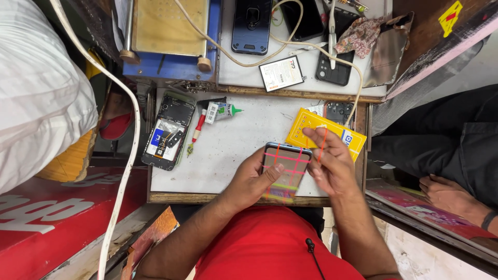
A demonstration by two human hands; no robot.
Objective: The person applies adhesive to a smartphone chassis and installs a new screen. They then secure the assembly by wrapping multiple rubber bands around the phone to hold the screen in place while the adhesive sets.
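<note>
Both hands grasp one phone (284,172) bound with red and yellow rubber bands, held just above the near edge of the white worktop (233,155). Left hand (254,179) cups the phone's left side, thumb pressed on its face. Right hand (329,163) steadies the right side while its raised fingers pinch a red rubber band (323,142) stretched upward.

Worktop: a small, scuffed white board with a wooden front edge, set in a cramped stall; a red signboard (46,218) lies at lower left, a white sack (36,88) at upper left.

On the worktop: an opened phone (168,132) with exposed internals at far left, a red-handled screwdriver (197,132) and a green-capped glue tube (220,110) beside it, a yellow box (321,129) under the right hand.

Rear shelf: a blue-framed machine (168,39), a dark phone case (251,26), a battery (281,73), trailing cream cables (244,61). Another person's bare foot (446,192) rests at right, apart from the hands.
</note>
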